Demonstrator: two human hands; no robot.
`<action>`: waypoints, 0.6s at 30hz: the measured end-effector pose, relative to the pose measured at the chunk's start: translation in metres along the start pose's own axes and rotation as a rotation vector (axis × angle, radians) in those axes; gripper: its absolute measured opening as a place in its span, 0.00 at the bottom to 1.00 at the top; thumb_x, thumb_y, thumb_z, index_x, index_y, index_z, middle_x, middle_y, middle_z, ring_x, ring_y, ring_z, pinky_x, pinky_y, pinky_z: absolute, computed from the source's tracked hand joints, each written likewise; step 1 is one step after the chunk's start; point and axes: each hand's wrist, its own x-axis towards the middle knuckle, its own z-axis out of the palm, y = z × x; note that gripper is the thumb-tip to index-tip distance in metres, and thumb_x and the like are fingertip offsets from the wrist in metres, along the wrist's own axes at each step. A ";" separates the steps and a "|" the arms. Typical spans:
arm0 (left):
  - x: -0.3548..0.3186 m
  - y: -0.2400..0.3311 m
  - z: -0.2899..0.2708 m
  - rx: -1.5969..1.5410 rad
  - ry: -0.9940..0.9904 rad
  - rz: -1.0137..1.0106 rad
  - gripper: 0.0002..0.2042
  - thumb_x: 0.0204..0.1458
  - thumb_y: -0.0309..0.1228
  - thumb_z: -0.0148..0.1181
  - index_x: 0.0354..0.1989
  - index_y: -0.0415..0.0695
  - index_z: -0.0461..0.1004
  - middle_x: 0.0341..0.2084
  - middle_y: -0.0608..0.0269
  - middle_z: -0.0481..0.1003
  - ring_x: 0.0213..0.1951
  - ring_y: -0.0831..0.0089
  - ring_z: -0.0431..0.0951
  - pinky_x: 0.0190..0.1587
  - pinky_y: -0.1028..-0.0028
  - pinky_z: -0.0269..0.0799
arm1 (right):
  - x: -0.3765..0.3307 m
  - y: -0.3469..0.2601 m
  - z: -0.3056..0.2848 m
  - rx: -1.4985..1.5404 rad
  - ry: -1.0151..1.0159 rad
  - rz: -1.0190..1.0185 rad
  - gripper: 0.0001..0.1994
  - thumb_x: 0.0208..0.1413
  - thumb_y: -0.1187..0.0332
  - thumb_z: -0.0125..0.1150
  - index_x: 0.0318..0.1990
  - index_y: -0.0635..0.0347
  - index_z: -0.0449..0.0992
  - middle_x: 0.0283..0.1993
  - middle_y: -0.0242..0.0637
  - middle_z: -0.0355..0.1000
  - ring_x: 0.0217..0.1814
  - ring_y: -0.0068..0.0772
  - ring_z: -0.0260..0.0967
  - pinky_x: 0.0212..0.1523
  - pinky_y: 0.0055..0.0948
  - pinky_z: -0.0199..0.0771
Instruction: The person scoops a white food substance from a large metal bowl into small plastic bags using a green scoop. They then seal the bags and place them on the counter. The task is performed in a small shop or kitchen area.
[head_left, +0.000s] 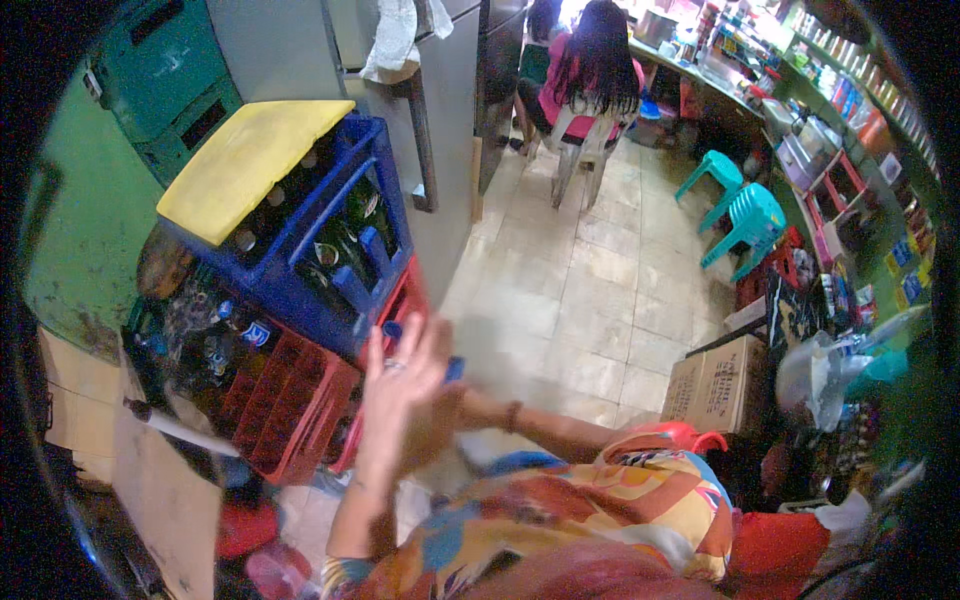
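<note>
Left hand (400, 375) spread, fingers up; right hand (440, 415) pressed behind it beside tilted blue plastic bottle crate (300, 265), long axis upper-right.

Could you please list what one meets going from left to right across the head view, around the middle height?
Green wall → red crate → left hand → tiled floor → cardboard box → cluttered shelves.

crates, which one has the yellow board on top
The blue crate, top of the stack, carries the yellow board over its bottles. The red crates beneath it, nearer the left hand, have none.
</note>
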 end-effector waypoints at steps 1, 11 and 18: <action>0.000 -0.008 0.013 -0.146 -0.182 -0.137 0.12 0.53 0.36 0.49 0.40 0.45 0.72 0.49 0.52 0.70 0.57 0.59 0.66 0.58 0.42 0.53 | 0.001 0.018 0.009 -0.029 -0.008 0.019 0.19 0.51 0.64 0.61 0.51 0.59 0.73 0.50 0.39 0.73 0.53 0.33 0.68 0.55 0.33 0.64; -0.009 0.007 0.030 0.391 -0.236 -0.003 0.22 0.57 0.37 0.42 0.59 0.41 0.60 0.59 0.47 0.61 0.64 0.58 0.57 0.63 0.46 0.45 | 0.011 0.030 0.011 -0.068 0.025 0.043 0.18 0.50 0.67 0.62 0.50 0.61 0.73 0.49 0.39 0.74 0.51 0.31 0.69 0.53 0.32 0.66; -0.060 -0.019 0.057 -0.118 0.029 -0.116 0.22 0.56 0.37 0.47 0.57 0.40 0.64 0.58 0.43 0.61 0.63 0.53 0.56 0.63 0.50 0.49 | 0.000 0.075 -0.027 -0.168 0.025 0.108 0.17 0.50 0.69 0.62 0.49 0.61 0.74 0.48 0.39 0.74 0.50 0.30 0.69 0.52 0.31 0.67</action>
